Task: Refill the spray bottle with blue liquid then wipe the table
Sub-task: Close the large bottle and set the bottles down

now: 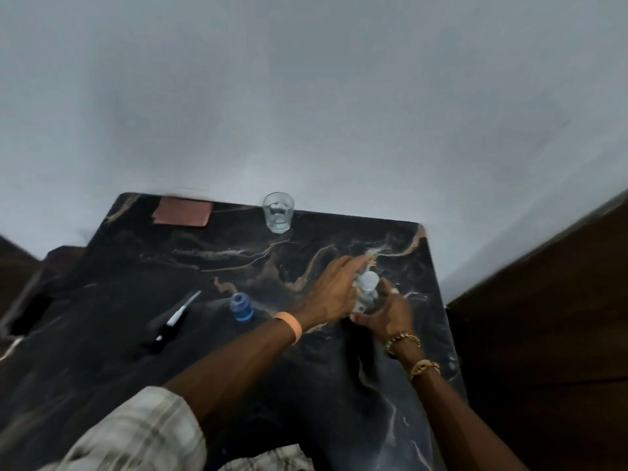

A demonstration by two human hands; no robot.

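A small clear bottle (pixel 367 290) with a pale cap stands upright on the right part of the black marble table (pixel 190 253). My right hand (pixel 387 312) wraps its lower body from the right. My left hand (pixel 334 288) lies against its left side and top, fingers stretched past the cap. An open bottle of blue liquid (pixel 241 306) stands to the left of my left wrist. Further left lies the black and white spray head (pixel 171 322) with its thin tube, flat on the table.
An empty drinking glass (pixel 278 212) stands at the table's far edge by the grey wall. A reddish-brown folded cloth (pixel 183 211) lies at the far left corner. Dark wooden furniture (pixel 543 317) borders the table on the right, and more dark furniture on the left.
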